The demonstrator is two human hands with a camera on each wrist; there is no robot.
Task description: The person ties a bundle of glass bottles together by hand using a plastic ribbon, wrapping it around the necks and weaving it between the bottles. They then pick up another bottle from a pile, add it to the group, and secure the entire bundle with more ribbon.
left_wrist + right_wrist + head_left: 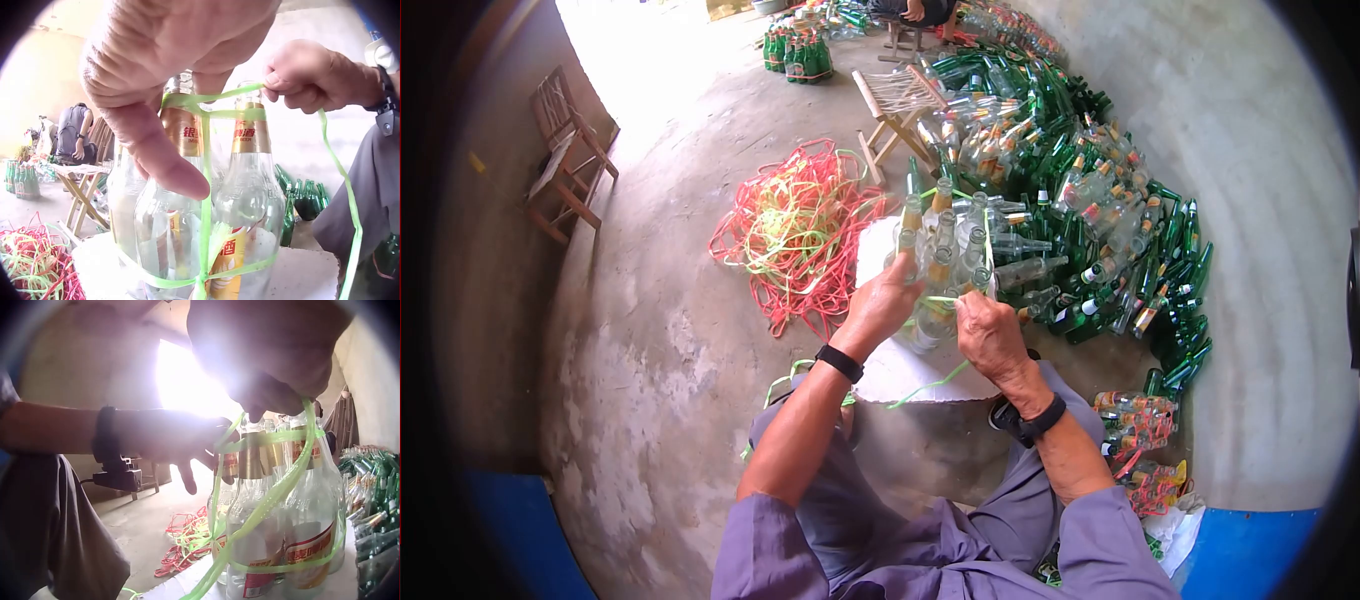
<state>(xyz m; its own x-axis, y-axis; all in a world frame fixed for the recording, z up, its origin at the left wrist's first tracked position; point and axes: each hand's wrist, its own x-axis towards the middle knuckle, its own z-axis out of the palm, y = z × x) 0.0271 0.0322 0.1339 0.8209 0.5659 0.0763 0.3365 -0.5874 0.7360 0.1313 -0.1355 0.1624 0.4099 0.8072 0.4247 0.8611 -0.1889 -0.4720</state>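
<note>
The bundle of bottles (945,255) stood upright on a white board (900,375) in front of the person's knees, probably so that the clear bottles were at a comfortable height and could not roll. A green strap (206,206) ran round the bodies low down, up the side, and round the gold-labelled necks, and in this way the bottles were drawn tight against each other.

The right hand (990,335) pinched the strap between the thumb and the curled fingers, just beside the necks, and drew it to the side, so the loop looked tight (the loose end hung down past the knee). The left hand (885,300) lay over the tops of the bottles with the thumb straight down against one neck, I think to stop the bundle from tipping under the pull. The strap passed under this hand, but I could not tell whether its fingers pinched it or only pressed on it.

A heap of bottles (1090,190), green and clear, lay near on the person's right, and a tangle of red and green straps (795,230) on the left, both easy to reach. A wooden stool (895,110) stood beyond the bundle.
</note>
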